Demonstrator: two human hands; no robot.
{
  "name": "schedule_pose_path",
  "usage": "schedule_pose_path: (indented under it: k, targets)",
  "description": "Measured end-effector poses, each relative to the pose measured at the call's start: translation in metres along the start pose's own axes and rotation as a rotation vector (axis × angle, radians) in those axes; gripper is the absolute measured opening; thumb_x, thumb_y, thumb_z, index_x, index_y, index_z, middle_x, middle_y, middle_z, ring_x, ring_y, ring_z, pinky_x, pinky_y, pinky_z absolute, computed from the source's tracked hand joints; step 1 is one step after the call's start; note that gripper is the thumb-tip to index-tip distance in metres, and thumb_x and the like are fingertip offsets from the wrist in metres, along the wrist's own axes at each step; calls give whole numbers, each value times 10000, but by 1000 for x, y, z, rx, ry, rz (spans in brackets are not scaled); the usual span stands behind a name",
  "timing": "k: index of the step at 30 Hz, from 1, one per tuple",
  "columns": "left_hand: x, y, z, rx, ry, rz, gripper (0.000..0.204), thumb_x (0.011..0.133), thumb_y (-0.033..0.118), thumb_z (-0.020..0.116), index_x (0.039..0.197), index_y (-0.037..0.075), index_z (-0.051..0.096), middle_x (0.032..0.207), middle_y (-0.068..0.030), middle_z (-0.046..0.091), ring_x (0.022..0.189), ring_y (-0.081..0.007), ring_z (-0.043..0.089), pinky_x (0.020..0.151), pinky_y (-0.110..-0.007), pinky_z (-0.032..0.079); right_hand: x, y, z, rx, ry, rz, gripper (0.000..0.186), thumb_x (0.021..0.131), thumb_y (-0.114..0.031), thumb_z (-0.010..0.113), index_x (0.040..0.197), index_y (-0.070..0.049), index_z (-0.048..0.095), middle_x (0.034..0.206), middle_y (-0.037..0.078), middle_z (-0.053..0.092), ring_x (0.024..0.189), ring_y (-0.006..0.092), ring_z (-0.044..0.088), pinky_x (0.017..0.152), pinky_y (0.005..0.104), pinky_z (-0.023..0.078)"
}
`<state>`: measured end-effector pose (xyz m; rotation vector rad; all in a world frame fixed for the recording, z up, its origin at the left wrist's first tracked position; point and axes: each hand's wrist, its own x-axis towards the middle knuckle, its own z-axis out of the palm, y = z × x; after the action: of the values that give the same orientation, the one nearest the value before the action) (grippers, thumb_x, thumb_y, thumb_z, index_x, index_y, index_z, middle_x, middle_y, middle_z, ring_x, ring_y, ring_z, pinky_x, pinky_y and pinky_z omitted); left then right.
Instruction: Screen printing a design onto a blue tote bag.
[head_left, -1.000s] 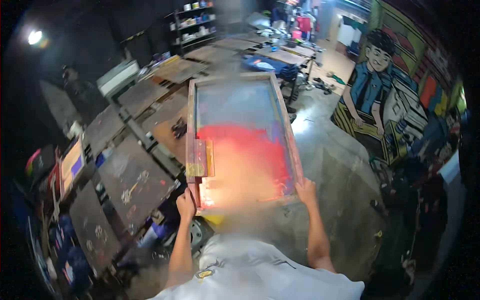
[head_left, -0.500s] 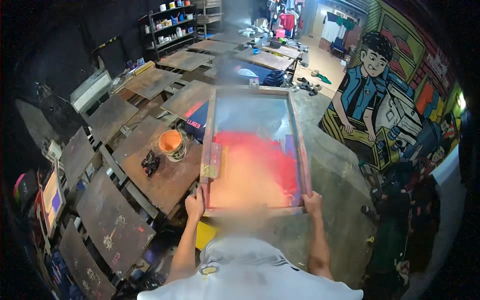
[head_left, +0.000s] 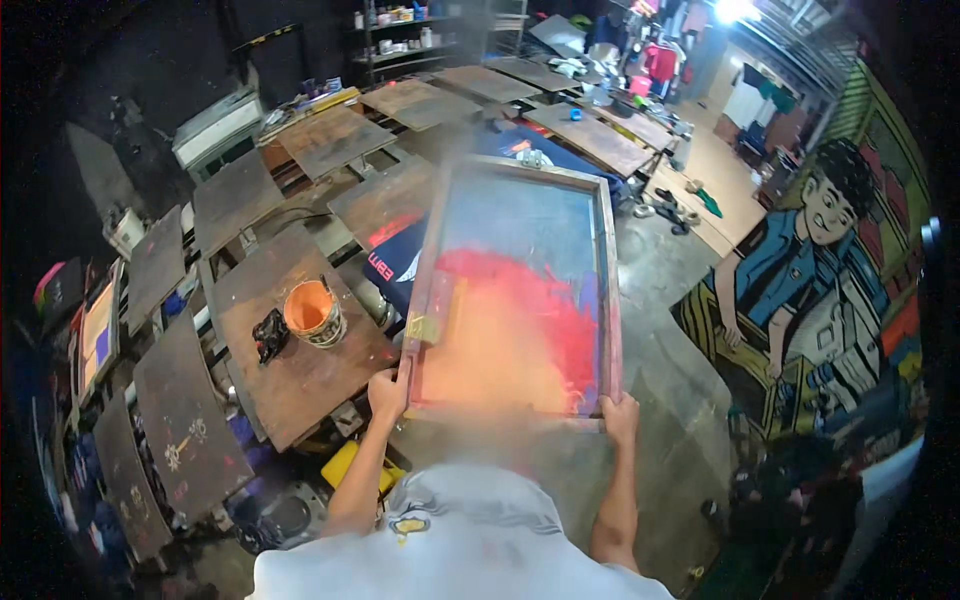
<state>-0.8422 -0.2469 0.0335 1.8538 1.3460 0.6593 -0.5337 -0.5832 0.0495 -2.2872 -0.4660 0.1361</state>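
Observation:
I hold a large wooden screen-printing frame [head_left: 611, 290] level in front of me. Its mesh is pale grey at the far end, with red and orange ink smeared over the near part. My left hand [head_left: 388, 398] grips its left rail near the lower corner. My right hand [head_left: 620, 416] grips the opposite rail. Left of the frame, a bucket [head_left: 330, 325] with orange contents and a crumpled black object [head_left: 268, 335] sit on a brown board [head_left: 260, 385]. Dark blue printed fabric [head_left: 395, 262] lies just beyond, partly hidden by the frame.
Rows of flat boards [head_left: 235, 200] on stands fill the left and far side. Shelves with containers [head_left: 400, 40] stand at the back. A painted cartoon mural [head_left: 800, 290] is at right beside concrete floor [head_left: 660, 350]. Footwear [head_left: 670, 210] lies farther ahead. A yellow object [head_left: 350, 470] is low left.
The frame has moved right relative to the boards, uncovering the bucket and blue fabric hidden a second ago. My view has shifted, with the mural now farther right. Both hands keep their grip.

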Motion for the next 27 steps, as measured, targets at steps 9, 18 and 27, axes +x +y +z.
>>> schedule_pose_path:
  k: [9, 18, 27]
  targets:
    - [9, 46, 82, -28, 239, -113, 620, 919, 548, 573, 851, -54, 703, 744, -307, 625, 728, -447, 652, 669, -460, 496, 204, 10, 12, -90, -85, -345, 432, 734, -326, 694, 765, 102, 647, 732, 328, 616, 749, 476, 650, 669, 515, 496]
    - [18, 54, 98, 38, 437, -343, 628, 924, 527, 581, 757, -70, 682, 692, -295, 608, 680, -433, 651, 635, -473, 481, 331, -45, 91, -165, -375, -526, 493, 750, -397, 696, 774, 94, 651, 798, 318, 643, 807, 476, 644, 721, 541, 509]
    - [100, 40, 99, 29, 570, -422, 638, 916, 544, 572, 775, -65, 699, 711, -290, 633, 718, -449, 654, 670, -484, 493, 416, -131, 182, -199, -446, -638, 481, 750, -409, 680, 747, 72, 664, 784, 277, 666, 791, 442, 665, 732, 515, 528]
